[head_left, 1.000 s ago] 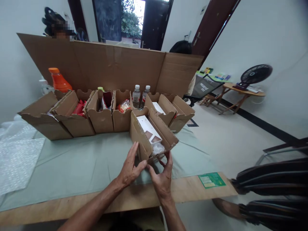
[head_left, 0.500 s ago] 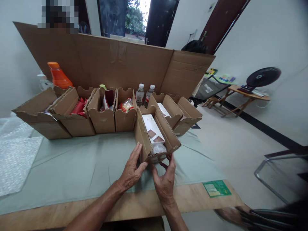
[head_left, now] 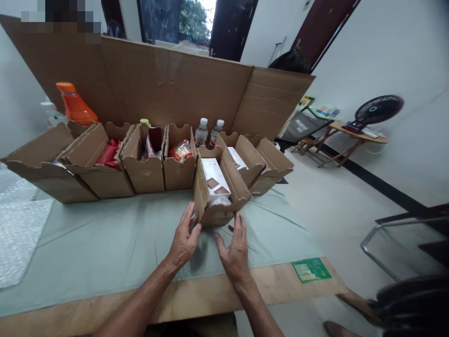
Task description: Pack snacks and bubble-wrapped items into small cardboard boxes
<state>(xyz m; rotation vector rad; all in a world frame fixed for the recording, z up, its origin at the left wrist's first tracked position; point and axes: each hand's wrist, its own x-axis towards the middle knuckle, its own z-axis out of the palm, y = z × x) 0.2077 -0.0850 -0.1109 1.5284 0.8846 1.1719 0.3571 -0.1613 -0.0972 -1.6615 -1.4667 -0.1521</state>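
An open-topped cardboard bin (head_left: 218, 216) stands in front of the row, turned a little. Inside it lie a white box (head_left: 216, 180) with brown squares printed on it and some clear plastic wrap (head_left: 220, 200). At the bin's left front corner is my left hand (head_left: 184, 238), fingers stretched and thumb apart, the fingertips at the cardboard side. My right hand (head_left: 235, 250) is by the right front corner with its fingers up at the bin and its thumb spread away. Neither hand is wrapped around anything.
Several more bins (head_left: 145, 180) line up behind, holding a red packet (head_left: 109, 153) and a bread-like bag (head_left: 181, 150). Two clear bottles (head_left: 201, 133), an orange bottle (head_left: 75, 107) and a tall cardboard screen (head_left: 140, 77) stand beyond. Bubble wrap (head_left: 23, 238) lies left.
The bin sits farther back, against the row. My right hand has drawn slightly away from its front, with the thumb off the cardboard. The view has shifted a little.
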